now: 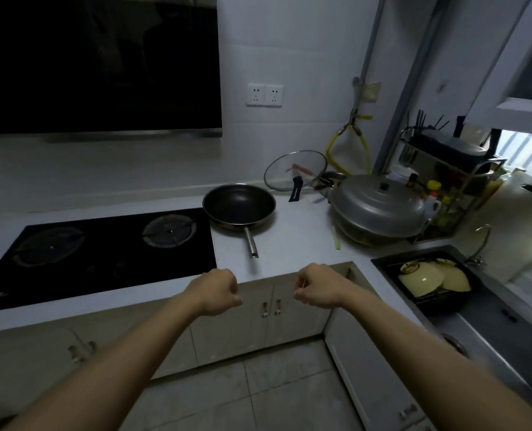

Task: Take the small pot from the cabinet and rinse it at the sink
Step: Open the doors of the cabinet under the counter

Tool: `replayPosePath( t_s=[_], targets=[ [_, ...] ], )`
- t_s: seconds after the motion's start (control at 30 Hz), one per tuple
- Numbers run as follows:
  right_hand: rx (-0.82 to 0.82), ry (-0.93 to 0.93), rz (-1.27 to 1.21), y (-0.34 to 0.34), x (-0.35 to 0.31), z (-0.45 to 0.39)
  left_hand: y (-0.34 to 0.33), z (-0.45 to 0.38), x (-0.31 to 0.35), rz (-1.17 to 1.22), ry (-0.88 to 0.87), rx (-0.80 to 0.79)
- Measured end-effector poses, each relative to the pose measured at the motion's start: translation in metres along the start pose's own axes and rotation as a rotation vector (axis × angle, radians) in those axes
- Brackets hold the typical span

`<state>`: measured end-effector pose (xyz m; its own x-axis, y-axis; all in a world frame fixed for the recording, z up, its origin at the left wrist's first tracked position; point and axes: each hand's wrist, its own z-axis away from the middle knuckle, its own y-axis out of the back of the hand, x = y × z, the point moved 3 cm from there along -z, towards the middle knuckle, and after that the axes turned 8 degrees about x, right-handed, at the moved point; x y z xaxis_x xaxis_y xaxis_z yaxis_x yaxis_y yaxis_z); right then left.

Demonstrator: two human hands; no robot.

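Both my arms reach forward over the floor toward the corner base cabinet (289,325), whose two doors are closed with small handles side by side. My left hand (216,290) is curled into a loose fist and holds nothing, just left of the handles. My right hand (316,286) is also curled shut and empty, just right of them. Neither hand touches the doors. No small pot is in view. The steel sink (488,321) runs along the right counter, with its tap (480,244) behind it.
A black frying pan (239,206) sits on the white counter beside the black gas hob (103,250). A large lidded metal pot (379,209) and a glass lid (295,171) stand in the corner. A black drain tray with cream bowls (432,276) lies over the sink. A dish rack (451,181) stands behind.
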<state>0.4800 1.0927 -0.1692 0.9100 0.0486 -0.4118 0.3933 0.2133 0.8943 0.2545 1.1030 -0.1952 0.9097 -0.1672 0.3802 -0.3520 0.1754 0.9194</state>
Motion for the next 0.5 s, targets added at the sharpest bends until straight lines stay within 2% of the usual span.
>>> replayPosePath(
  t_s=[0.2,0.4,0.5],
  targets=[
    [-0.111,-0.051,-0.018,-0.035,0.029,-0.074,-0.065,-0.084,-0.021,0.117,0.039,-0.179],
    [-0.148,-0.103,-0.085,-0.088,0.066,-0.134,-0.14,-0.141,-0.045,0.197,0.183,-0.25],
    [-0.11,-0.139,-0.113,-0.133,0.094,-0.163,-0.183,-0.169,-0.055,0.237,0.245,-0.218]
  ],
)
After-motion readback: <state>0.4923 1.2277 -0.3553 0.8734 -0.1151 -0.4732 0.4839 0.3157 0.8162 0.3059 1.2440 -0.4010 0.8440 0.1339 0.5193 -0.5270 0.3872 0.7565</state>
